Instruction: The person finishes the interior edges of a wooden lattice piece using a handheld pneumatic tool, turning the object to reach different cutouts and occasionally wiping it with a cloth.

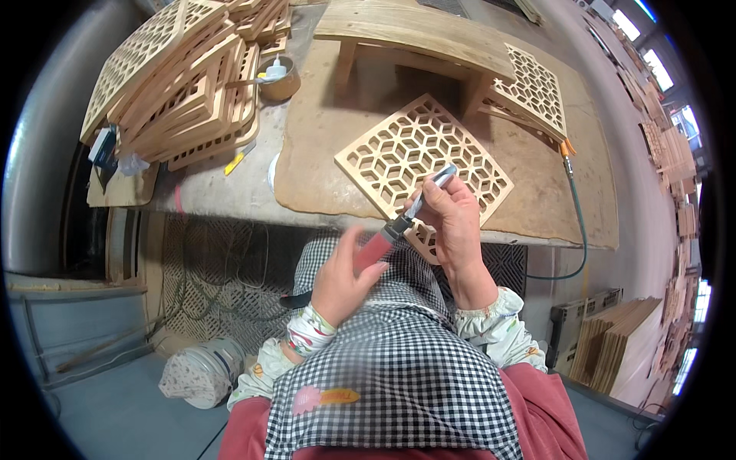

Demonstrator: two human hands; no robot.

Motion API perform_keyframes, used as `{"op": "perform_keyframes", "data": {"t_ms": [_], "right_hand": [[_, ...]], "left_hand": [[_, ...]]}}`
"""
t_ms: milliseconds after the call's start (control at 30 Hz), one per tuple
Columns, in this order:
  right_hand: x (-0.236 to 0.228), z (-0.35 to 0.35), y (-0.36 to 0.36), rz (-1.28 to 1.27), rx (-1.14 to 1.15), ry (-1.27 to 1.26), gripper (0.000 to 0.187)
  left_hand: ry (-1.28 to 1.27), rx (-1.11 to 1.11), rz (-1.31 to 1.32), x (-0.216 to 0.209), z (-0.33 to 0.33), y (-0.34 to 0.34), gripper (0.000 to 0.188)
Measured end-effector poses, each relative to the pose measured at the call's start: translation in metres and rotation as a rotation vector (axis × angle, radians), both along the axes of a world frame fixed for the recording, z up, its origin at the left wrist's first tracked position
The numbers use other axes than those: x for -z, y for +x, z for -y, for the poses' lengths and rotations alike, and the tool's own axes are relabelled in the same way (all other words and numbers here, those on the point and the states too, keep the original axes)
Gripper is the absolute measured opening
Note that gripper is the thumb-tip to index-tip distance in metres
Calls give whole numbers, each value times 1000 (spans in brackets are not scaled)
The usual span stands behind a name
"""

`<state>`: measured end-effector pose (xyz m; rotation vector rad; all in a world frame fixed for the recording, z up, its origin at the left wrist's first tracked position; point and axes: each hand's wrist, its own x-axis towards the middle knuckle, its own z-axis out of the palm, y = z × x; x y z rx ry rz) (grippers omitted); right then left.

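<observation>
In front of my waist, my left hand point(343, 277) is closed around the red body of a slim power tool point(374, 251) with a black collar. The fingers of that hand are slightly blurred. My right hand point(454, 222) pinches a silvery strip or sleeve point(438, 181) at the tool's tip; its exact kind I cannot make out. Beneath and beyond my right hand lies a wooden lattice panel point(420, 138) with a hexagonal cut-out pattern. Its near corner sticks out past the table edge and is partly hidden by the hand.
A low wooden bench point(414, 31) stands on the brown table mat point(314, 165), with another lattice panel point(534, 90) at its right. Stacked lattice panels point(184, 92) fill the left, beside a small pot point(280, 83) and a yellow knife point(239, 159). A green hose point(580, 222) hangs at the right.
</observation>
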<state>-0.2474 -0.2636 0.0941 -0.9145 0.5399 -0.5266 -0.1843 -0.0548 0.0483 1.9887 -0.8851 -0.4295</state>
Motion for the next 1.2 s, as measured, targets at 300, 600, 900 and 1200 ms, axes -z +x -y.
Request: {"op": "perform_keyframes", "data": {"t_ms": [300,600,900,1200], "right_hand": [[11,23,17,-24,94,7,19],[35,77,30,-207,100,-16,14],[94,112,37,-260,89,-24,12],[109,116,45,-288,93,12,7]], "left_hand": [[-224,165,-1087,6,33,19,47],[-22,165,-899,23,85,2,44],[-135,-244,-204,-6,79,140,31],[403,-368,980,-26,141,398,18]]}}
